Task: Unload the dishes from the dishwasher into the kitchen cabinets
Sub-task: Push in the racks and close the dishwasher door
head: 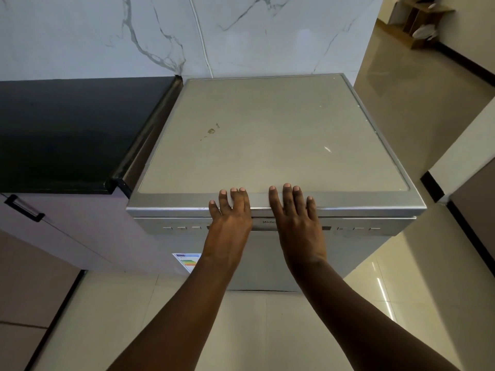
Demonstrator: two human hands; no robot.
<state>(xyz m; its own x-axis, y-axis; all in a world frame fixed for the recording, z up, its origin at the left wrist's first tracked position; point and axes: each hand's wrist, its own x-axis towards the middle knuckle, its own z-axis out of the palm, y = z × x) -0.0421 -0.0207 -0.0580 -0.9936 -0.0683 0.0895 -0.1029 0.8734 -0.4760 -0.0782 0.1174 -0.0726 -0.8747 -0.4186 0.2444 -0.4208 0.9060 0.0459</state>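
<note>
A freestanding silver dishwasher (267,135) stands in front of me with its door shut, so no dishes show. My left hand (231,214) lies flat on the front edge of its top, fingers spread, holding nothing. My right hand (296,212) rests beside it on the same edge, also flat and empty. Both palms hang over the control strip (356,228) with its small buttons.
A black countertop (67,129) adjoins the dishwasher on the left, above a pale cabinet with a black handle (24,208). A marble wall (187,33) stands behind. Glossy tiled floor (415,89) runs to the right, with a wooden shelf holding plates (424,32) far back.
</note>
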